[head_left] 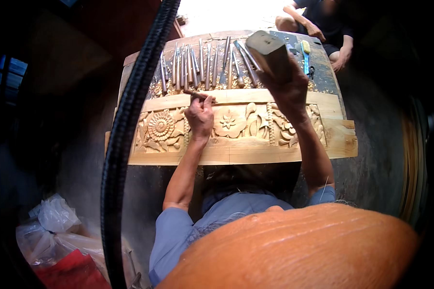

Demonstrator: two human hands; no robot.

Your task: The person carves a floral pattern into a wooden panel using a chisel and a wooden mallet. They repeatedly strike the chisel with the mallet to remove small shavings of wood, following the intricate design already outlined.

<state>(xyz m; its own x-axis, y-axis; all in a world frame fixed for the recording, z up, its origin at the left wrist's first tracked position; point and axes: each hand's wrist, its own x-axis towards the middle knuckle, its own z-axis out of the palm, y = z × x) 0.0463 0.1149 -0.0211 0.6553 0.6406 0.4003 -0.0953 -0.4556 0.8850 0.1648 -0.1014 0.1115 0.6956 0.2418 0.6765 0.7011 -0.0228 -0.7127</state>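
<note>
A pale wooden panel (246, 155) lies across the bench, carved in relief with flowers and leaves. My left hand (200, 118) is closed round a dark carving chisel (194, 93) at the panel's upper edge, left of the middle flower. Where the chisel's cutting end meets the wood cannot be made out. Raised above the panel's right part, my right hand (294, 91) grips a blocky wooden mallet (270, 48). The mallet is apart from the chisel.
Several carving chisels (207, 65) lie in a row among wood shavings on the bench (328, 60). A blue-handled brush (305, 55) lies at the far right. Beyond it sits another person (318, 21). A plastic bag (55, 216) stands at lower left; a dark cable (125, 115) crosses the view.
</note>
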